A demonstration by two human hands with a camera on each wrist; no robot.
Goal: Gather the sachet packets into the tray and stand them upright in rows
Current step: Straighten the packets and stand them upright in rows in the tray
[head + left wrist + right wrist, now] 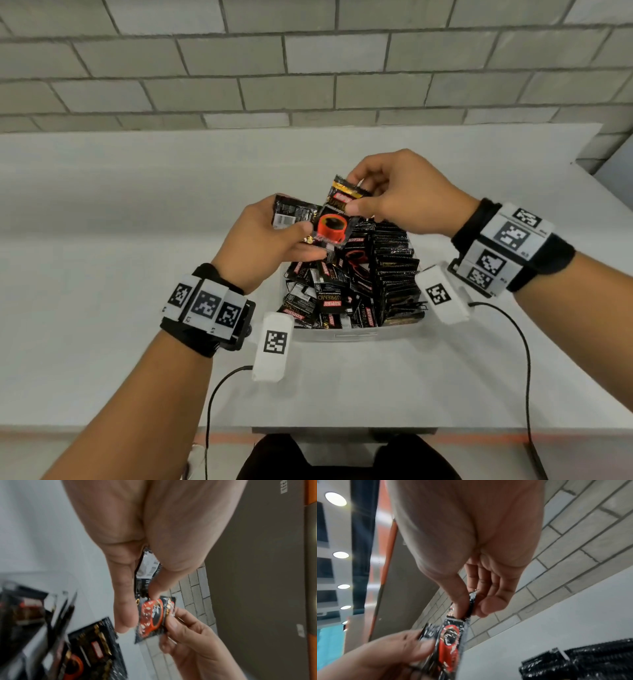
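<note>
Above the white tray [356,334], both hands hold black coffee sachets. My left hand [274,236] grips a small stack of sachets [291,214], seen back side out with a barcode [149,566]. My right hand [376,195] pinches the top edge of a sachet with a red cup picture [334,222] [152,616] [450,641]; its lower part lies against the left thumb. In the tray, a row of upright sachets [394,270] fills the right side, and loose sachets [322,294] lie jumbled on the left.
The tray sits on a white table [120,240] near its front edge, with a grey block wall [308,61] behind. Cables [513,342] run from the wrist bands across the table front.
</note>
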